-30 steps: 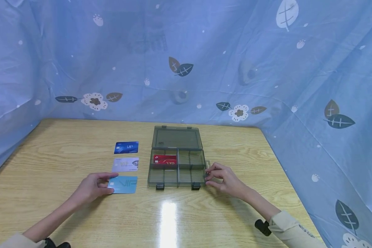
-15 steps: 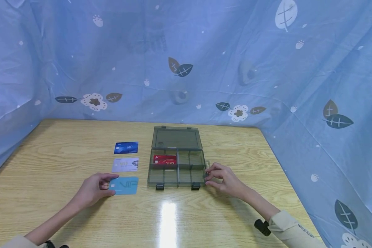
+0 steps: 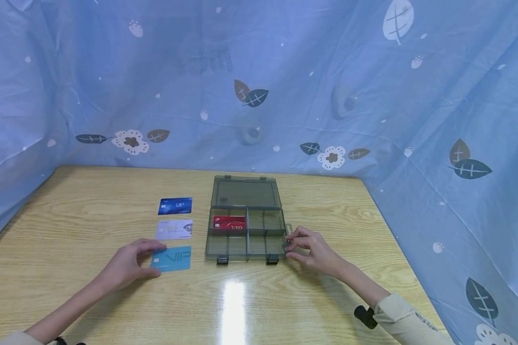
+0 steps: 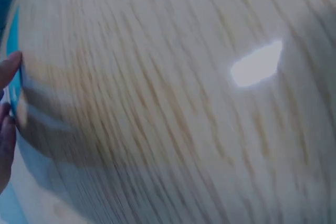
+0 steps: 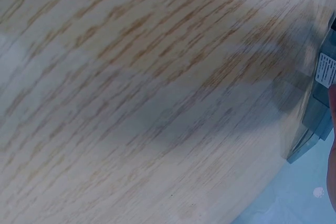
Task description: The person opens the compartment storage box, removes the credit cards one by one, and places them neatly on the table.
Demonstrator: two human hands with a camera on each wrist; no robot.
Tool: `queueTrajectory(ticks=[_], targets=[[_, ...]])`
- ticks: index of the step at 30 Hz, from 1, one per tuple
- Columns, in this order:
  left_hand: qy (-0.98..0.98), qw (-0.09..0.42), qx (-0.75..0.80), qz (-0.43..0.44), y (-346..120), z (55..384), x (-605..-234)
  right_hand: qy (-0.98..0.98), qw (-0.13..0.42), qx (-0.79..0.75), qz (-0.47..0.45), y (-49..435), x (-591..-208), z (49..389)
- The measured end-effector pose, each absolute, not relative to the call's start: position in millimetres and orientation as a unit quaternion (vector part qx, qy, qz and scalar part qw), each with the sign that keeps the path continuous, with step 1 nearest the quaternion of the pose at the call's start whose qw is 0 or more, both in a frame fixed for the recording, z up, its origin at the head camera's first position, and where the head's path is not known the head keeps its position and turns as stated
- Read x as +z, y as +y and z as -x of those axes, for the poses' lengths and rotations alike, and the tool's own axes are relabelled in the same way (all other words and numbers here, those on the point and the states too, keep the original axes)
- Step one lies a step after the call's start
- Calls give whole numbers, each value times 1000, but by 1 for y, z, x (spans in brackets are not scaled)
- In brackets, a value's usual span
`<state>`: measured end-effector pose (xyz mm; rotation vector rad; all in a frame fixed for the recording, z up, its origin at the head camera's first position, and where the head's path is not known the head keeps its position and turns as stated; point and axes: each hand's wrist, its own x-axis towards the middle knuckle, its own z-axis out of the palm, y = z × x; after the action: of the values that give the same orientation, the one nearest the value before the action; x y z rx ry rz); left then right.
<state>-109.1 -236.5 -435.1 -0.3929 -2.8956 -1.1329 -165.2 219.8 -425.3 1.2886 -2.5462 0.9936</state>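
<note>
A teal VIP card [image 3: 172, 258] lies on the wooden table, left of the box. My left hand [image 3: 127, 263] pinches its left end, with the thumb at the near edge and the index finger at the far edge. The left wrist view shows fingertips [image 4: 11, 66] at the card's rim [image 4: 14, 35]. My right hand [image 3: 312, 249] grips the right side of a smoky clear compartment box [image 3: 267, 244] by its small side handle, fingers bent. The box's lid stands open toward the back. A red VIP card [image 3: 229, 222] lies in its back left compartment.
A white VIP card [image 3: 174, 229] and a blue VIP card [image 3: 175, 206] lie in a column behind the teal one. Two dark latches stick out at the box's front. A blue patterned cloth [image 3: 259, 86] hangs around the table [image 3: 328, 311].
The teal card has shifted slightly toward me, and the left thumb and index finger are spread a little wider. My right hand and the box stay where they were.
</note>
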Motion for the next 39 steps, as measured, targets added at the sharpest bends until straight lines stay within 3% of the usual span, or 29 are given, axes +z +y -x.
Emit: queueTrajectory(ticks=[9,17,29,39], targets=[[-921,-26,-364,135,-247,115,-437,-842,58,328,-424,220,-425,165],[-924,-19,-354,145,-253,118,-442,-840,59,329,-428,220,-426,165],[-834,-76,-540,81,-256,117,-431,-843,51,331,-421,218,-424,164],[-801,-75,-590,71,-237,121,-421,-842,57,327,-425,220,-425,166]])
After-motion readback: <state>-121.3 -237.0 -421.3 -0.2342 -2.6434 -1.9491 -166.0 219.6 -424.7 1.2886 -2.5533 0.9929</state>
